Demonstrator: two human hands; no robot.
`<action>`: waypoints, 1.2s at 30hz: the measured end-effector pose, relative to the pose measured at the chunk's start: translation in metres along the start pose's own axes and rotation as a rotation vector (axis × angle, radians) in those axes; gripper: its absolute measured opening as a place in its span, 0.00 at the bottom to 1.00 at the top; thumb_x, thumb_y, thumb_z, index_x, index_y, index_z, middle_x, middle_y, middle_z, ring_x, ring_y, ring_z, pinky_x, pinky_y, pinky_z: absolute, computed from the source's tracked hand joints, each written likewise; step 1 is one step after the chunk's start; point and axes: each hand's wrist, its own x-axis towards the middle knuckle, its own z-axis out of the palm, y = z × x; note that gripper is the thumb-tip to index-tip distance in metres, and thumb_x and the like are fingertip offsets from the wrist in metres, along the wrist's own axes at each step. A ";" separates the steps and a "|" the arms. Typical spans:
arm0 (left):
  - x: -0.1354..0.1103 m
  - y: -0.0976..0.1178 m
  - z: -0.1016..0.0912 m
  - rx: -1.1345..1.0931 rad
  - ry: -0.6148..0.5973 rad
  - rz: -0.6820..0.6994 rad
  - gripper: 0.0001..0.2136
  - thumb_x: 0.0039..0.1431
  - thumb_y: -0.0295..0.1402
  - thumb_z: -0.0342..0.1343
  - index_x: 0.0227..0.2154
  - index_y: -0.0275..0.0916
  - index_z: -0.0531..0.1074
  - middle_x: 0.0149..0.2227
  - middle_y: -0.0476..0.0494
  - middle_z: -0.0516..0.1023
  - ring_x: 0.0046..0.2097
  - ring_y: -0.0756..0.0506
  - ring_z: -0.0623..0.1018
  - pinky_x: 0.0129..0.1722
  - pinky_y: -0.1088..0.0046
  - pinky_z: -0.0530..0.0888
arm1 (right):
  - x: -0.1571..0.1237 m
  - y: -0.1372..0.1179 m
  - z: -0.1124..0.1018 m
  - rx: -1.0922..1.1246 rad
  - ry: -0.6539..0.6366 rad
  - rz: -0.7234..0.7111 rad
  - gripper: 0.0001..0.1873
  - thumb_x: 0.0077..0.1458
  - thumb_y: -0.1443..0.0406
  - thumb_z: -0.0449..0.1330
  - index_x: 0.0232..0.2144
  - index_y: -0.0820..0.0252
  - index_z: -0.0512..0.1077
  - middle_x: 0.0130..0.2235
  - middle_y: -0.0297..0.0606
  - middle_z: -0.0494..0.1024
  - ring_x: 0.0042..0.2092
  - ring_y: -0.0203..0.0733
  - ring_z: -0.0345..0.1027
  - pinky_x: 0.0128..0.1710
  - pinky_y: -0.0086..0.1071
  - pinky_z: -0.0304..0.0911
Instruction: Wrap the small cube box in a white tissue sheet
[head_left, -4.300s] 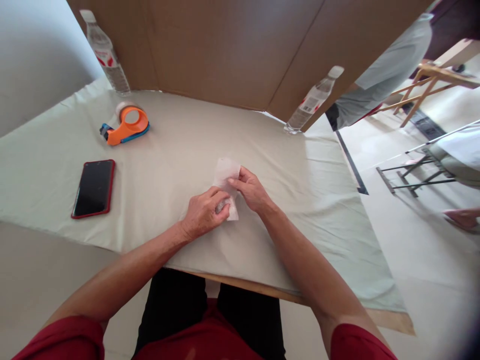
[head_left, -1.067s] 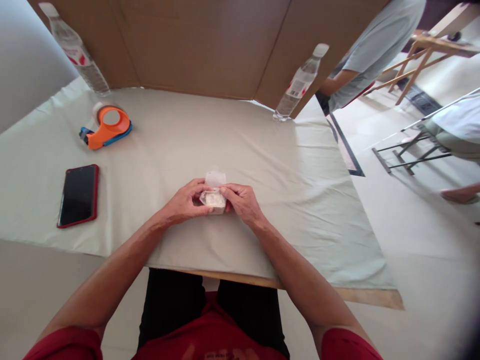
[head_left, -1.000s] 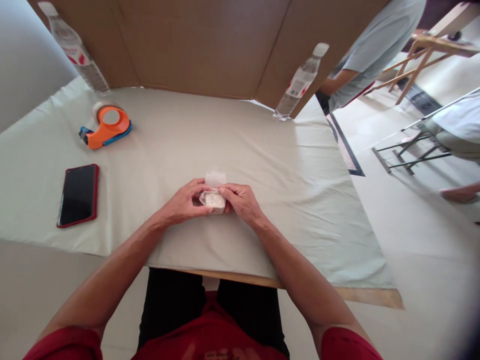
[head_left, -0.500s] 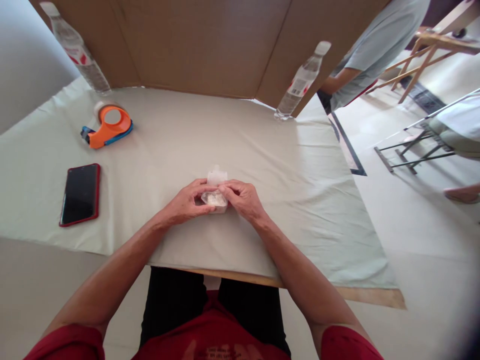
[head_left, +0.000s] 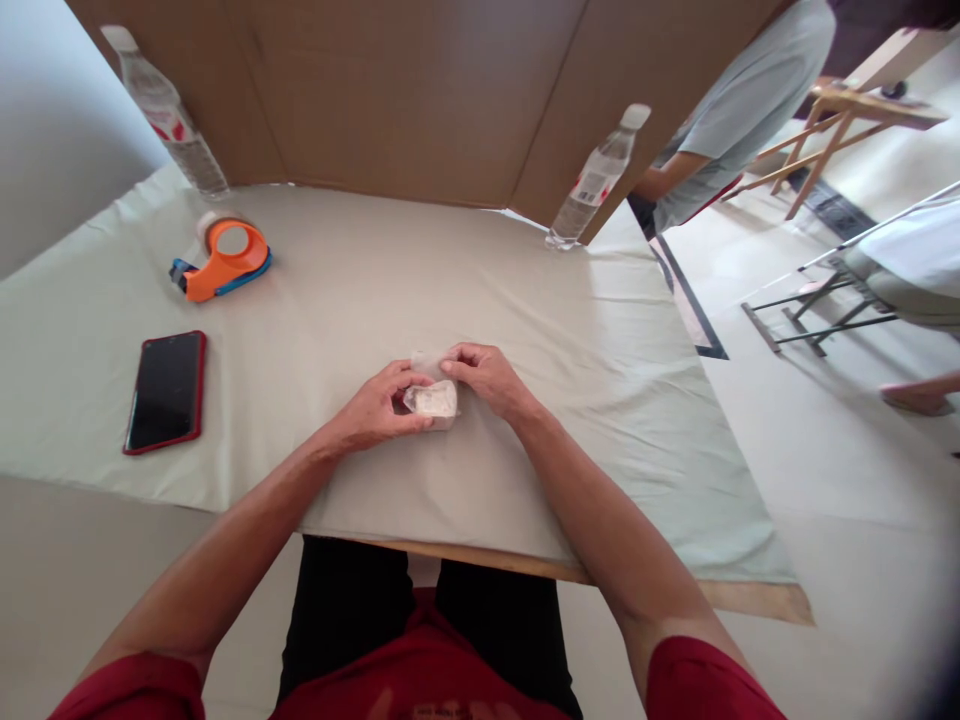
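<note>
A small white box [head_left: 442,423] stands on the cloth in front of me with its lid [head_left: 424,366] tipped up at the back. In its mouth sits a clear plastic wrapping with pale contents [head_left: 437,398] that I cannot make out. My left hand [head_left: 377,408] grips the box from the left, thumb at the front side and fingers behind. The thumb and forefinger of my right hand [head_left: 486,380] pinch the right edge of the raised lid. The right hand's other fingers are curled.
A phone [head_left: 166,392] and an orange tape dispenser [head_left: 229,258] lie to the left. Water bottles stand at the back left [head_left: 176,125] and back right [head_left: 596,185], against a cardboard screen [head_left: 397,100]. Another person's arm [head_left: 675,175] shows beyond the screen.
My right hand has moved from over the box's mouth back to the lid's edge, uncovering more of the plastic wrapping. The left hand stays on the box. The view has shifted slightly.
</note>
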 end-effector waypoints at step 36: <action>0.000 0.006 -0.001 -0.401 0.105 -0.311 0.44 0.52 0.39 0.65 0.68 0.34 0.52 0.38 0.44 0.78 0.37 0.48 0.77 0.37 0.73 0.72 | -0.023 -0.003 0.010 -0.092 -0.128 0.037 0.20 0.51 0.51 0.66 0.37 0.60 0.77 0.32 0.36 0.78 0.32 0.38 0.69 0.32 0.32 0.62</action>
